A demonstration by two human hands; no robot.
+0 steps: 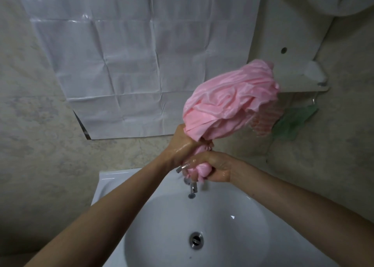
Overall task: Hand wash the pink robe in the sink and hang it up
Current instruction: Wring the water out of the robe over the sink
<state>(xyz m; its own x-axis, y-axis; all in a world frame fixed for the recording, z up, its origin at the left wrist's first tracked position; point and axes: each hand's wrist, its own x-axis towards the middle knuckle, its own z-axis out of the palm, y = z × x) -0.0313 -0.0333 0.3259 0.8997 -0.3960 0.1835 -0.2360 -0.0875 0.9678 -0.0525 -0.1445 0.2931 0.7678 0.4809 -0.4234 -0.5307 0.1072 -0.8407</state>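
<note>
The pink robe [226, 101] is bunched into a wet bundle held up above the white sink [113, 181]. My left hand [182, 145] grips its twisted neck just under the big upper bunch. Right below, my right hand [216, 168] is clenched on the lower twisted end, and a small pink tail sticks out beneath the fingers. Both hands are wet and touch each other. The upper bunch leans up and to the right, toward the wall shelf.
A chrome tap [193, 188] stands at the back of the basin, directly under my hands. The drain [196, 240] lies in the bowl's middle. A white shelf [303, 82] holds a soap dish [314, 72]; a green cloth [293, 121] hangs below it. White plastic sheeting [131, 54] covers the wall.
</note>
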